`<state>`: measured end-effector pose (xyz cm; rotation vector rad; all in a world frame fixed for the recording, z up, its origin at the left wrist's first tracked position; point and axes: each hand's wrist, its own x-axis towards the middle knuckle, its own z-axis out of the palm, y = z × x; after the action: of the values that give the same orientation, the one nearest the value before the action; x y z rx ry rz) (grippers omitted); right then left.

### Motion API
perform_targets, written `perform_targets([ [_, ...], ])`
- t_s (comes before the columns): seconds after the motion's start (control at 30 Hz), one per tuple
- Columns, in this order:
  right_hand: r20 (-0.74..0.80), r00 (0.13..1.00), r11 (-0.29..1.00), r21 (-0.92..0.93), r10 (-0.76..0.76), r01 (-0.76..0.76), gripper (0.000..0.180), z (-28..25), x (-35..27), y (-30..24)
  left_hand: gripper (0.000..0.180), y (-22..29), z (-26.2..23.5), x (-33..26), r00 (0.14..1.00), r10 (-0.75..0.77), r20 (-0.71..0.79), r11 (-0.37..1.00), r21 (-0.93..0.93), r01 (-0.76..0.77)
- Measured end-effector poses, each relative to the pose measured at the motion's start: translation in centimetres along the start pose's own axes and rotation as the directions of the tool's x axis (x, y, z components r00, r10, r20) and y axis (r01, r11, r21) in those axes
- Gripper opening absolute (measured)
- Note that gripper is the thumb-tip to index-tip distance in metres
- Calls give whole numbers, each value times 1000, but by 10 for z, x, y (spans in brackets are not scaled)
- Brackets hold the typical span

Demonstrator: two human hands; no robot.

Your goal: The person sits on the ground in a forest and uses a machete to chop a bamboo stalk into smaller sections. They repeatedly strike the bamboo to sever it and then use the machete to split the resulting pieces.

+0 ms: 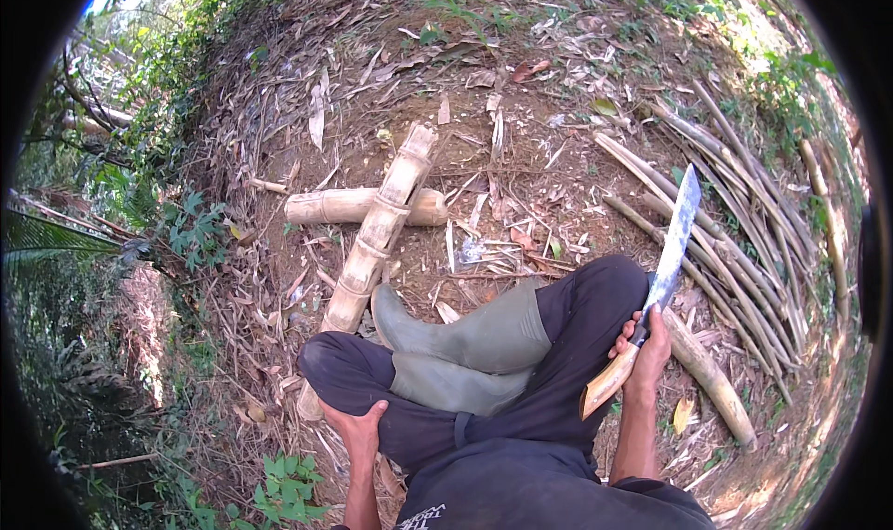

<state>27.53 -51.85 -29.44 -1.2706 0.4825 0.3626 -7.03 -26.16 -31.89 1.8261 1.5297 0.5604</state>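
Observation:
A machete (676, 237) with a long grey blade and a pale wooden handle is in my right hand (652, 348). Its blade points up and away, and the handle end slants toward my lap. The fingers of that hand wrap round it where handle meets blade. My left hand (355, 426) rests against my bent left knee, thumb spread apart, the other fingers mostly hidden beneath the leg; no object shows in it. Beyond that knee, a split bamboo pole (377, 232) leans across a shorter bamboo piece (326, 206) lying on the ground.
My crossed legs, in green rubber boots (470, 335), lie between my hands. To the right is a pile of thin sticks (744, 214), with a thicker pole (709, 376) close to my right forearm. Dry leaves and chips litter the soil; bushes (195, 237) grow on the left.

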Motion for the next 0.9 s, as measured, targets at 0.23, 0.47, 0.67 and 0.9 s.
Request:
perform_targets([
  [0.23,49,999,998,66,0,-4,41,-11,7,2,59,40,14,113,992,125,-5,902,416,-111],
  [0.47,136,991,990,144,-7,-13,41,-13,9,7,26,-5,3,229,994,4,105,979,-202,17],
  [0.67,146,989,988,152,-29,6,40,-18,11,6,24,14,8,209,1000,22,16,942,-335,-15],
  [0.9,149,988,992,124,-45,26,40,-15,8,8,22,4,0,207,997,24,-78,939,-341,-50],
])
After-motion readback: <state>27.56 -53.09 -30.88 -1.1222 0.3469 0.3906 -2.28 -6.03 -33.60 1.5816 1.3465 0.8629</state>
